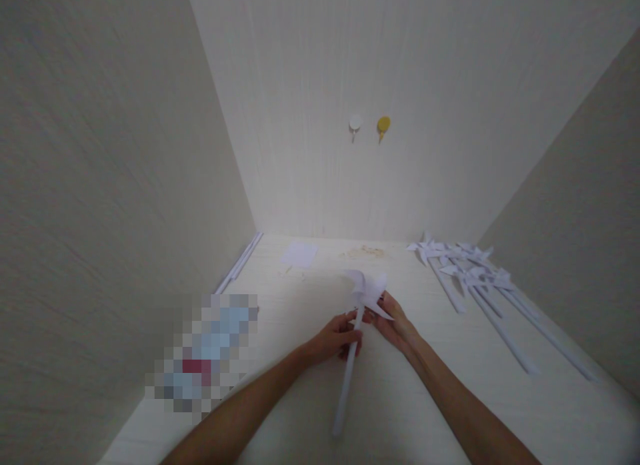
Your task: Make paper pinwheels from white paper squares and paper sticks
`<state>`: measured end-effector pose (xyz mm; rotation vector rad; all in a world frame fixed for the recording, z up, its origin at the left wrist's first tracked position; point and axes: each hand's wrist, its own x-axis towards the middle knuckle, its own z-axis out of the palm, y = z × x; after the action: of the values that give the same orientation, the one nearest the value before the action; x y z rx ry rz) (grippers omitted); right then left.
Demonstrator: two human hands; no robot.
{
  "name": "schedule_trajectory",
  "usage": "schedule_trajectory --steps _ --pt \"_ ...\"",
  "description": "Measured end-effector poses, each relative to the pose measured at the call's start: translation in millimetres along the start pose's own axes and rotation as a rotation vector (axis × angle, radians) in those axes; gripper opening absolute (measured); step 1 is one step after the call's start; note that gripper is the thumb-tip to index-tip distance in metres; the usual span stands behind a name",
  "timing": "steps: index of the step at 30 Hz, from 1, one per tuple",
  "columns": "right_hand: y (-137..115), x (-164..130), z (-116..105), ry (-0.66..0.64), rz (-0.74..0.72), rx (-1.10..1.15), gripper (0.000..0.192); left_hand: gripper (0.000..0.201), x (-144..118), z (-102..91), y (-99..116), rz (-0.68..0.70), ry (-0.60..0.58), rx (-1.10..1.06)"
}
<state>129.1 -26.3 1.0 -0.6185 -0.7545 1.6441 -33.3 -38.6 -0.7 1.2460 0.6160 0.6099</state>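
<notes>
A white paper pinwheel (371,290) on a rolled paper stick is held up over the white tabletop, its stick slanting down toward me. My left hand (336,336) is closed around the upper part of that stick, just below the blades. Behind the blades, my right hand (393,320) has its fingers against the pinwheel head near where it meets the stick. The blades hide part of the right fingers, so their exact grip does not show.
Several finished pinwheels (470,273) lie in a pile at the right. Rolled paper sticks (238,265) rest along the left wall. A square paper sheet (300,254) and small tan bits (367,252) lie at the back. A blurred-out object (210,351) sits at left. Two hooks (383,124) are on the wall.
</notes>
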Motion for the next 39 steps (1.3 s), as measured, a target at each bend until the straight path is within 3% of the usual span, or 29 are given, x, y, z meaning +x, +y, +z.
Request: schedule_trajectory --steps 5,10,15,18,28,39 --pt "1 -5 3 -0.168 0.129 0.023 0.050 0.041 2 -0.6 1 0.072 0.074 -0.029" --pt "4 -8 5 -0.247 0.211 0.023 0.057 0.044 3 -0.7 4 0.108 0.235 -0.013" --pt "8 -8 10 -0.297 0.162 -0.155 0.033 0.039 4 -1.6 7 0.140 0.424 0.011" --pt "10 -9 12 -0.338 0.135 -0.247 0.028 0.038 5 -3.2 10 0.165 0.501 0.024" --pt "17 -12 10 -0.340 0.125 -0.521 0.030 0.039 7 -14.4 10 0.229 0.669 0.034" --pt "23 -13 8 -0.361 0.042 -0.749 0.027 0.035 10 -15.9 5 0.216 0.668 0.098"
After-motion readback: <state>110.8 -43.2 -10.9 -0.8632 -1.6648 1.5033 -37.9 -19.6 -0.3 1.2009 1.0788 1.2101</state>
